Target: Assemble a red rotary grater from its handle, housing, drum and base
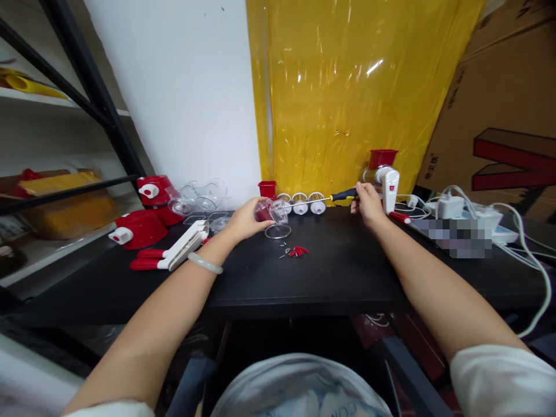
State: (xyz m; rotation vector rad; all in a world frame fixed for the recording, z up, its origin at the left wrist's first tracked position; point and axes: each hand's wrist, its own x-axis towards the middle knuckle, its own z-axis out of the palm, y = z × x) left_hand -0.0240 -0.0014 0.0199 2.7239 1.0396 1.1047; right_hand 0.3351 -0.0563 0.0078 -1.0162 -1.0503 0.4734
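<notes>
Held in my left hand (247,220) is a clear plastic housing (278,212) with a red part showing inside, just above the black table. My fingers wrap around its left side. My right hand (368,204) grips the end of a black and yellow screwdriver (343,196). Its long shaft points left, and the tip reaches the clear housing; exact contact cannot be made out. Below the housing a clear round rim (278,231) shows near the tabletop. Nearby lie small red parts (297,252) and several small screws (284,251).
Three white-and-clear cylinders (300,204) stand behind my hands, beside a red cup (267,189). Red bases (139,229), clear housings (204,197) and white handles with red grips (185,246) lie left. A white assembled device (390,188), a blurred flat object (456,236) and cables (527,249) sit right.
</notes>
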